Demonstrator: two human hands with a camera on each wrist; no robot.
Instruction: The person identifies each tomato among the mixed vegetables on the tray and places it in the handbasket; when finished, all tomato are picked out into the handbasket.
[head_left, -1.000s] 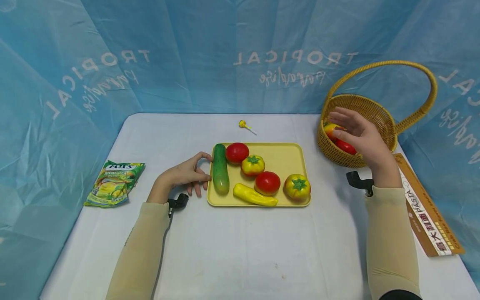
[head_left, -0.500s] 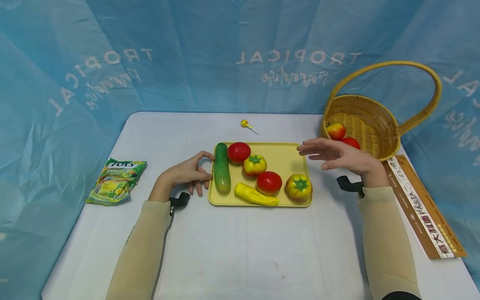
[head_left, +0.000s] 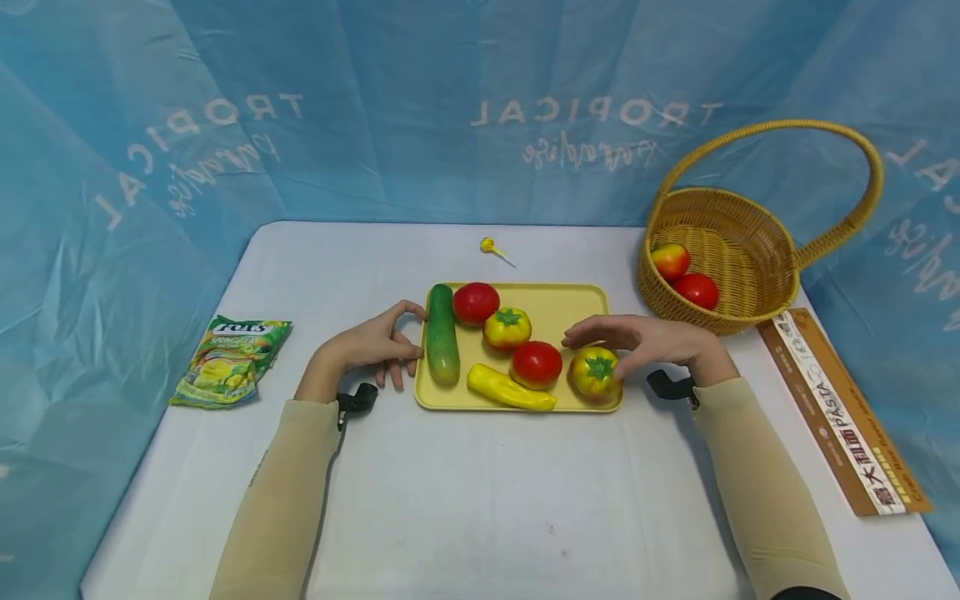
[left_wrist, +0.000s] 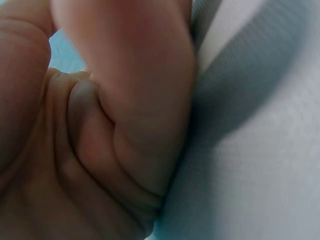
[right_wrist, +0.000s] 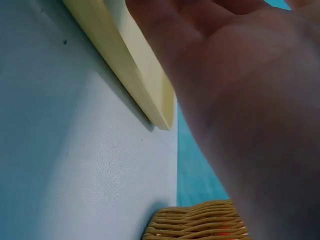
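A yellow tray (head_left: pixel 585 304) lies mid-table. My left hand (head_left: pixel 375 343) grips its left rim with bent fingers, beside a green cucumber (head_left: pixel 442 337); the left wrist view shows mostly palm and folded fingers. My right hand (head_left: pixel 648 340) arches over a round yellow-green fruit with a green star-shaped calyx (head_left: pixel 594 375) at the tray's right end, thumb by its right side, fingers behind it. The right wrist view shows the palm beside the tray rim (right_wrist: pixel 135 75). Also on the tray are two red tomatoes (head_left: pixel 536 365), a smaller yellow fruit with calyx (head_left: pixel 507 330) and a long yellow pepper (head_left: pixel 512 389).
A wicker basket (head_left: pixel 738 250) with a tall handle stands at back right, holding a red-yellow fruit (head_left: pixel 670 262) and a red tomato (head_left: pixel 697 289). A brown pasta box (head_left: pixel 843 412) lies along the right edge, a green snack bag (head_left: pixel 228 362) at left, a lollipop (head_left: pixel 495 250) behind the tray.
My right hand has moved from over the basket, leftward and down, to the yellow-green fruit at the tray's right end. My left hand stays at the tray's left rim.
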